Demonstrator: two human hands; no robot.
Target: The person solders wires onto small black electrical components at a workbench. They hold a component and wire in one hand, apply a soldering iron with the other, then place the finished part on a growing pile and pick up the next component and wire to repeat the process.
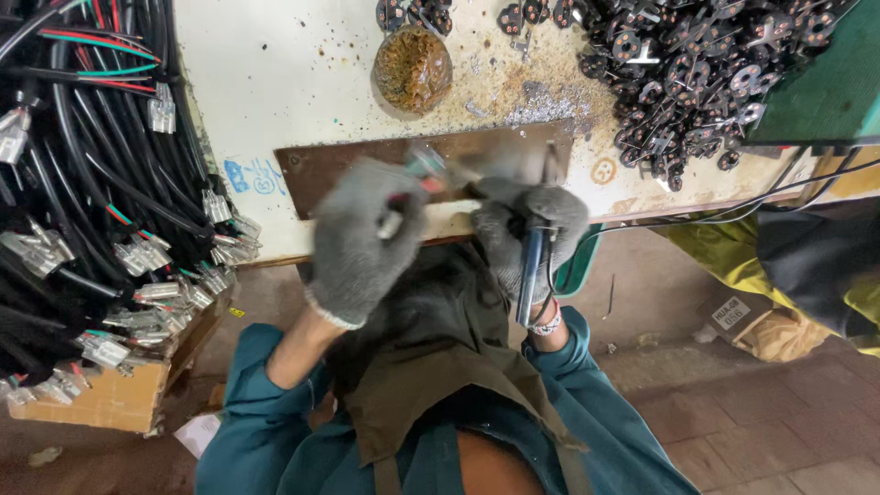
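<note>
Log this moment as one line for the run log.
left hand: gloved, grips small blurred part | right hand: gloved, grips metal tool | over brown plate | bundled cables at left

Gloved right hand (530,229) around dark tool (532,270)

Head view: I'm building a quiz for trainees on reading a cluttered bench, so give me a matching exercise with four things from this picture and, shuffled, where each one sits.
Things:
1. Pile of small black metal parts
2. Bundle of black cables with clear connectors
3. Brown lump in clear wrap
4. Pen-like tool

Places:
A. far left, beside the bench
B. in the gloved right hand
C. top right of the bench
D. top middle of the bench, above the brown plate

Pairs: 1-C, 2-A, 3-D, 4-B
</note>
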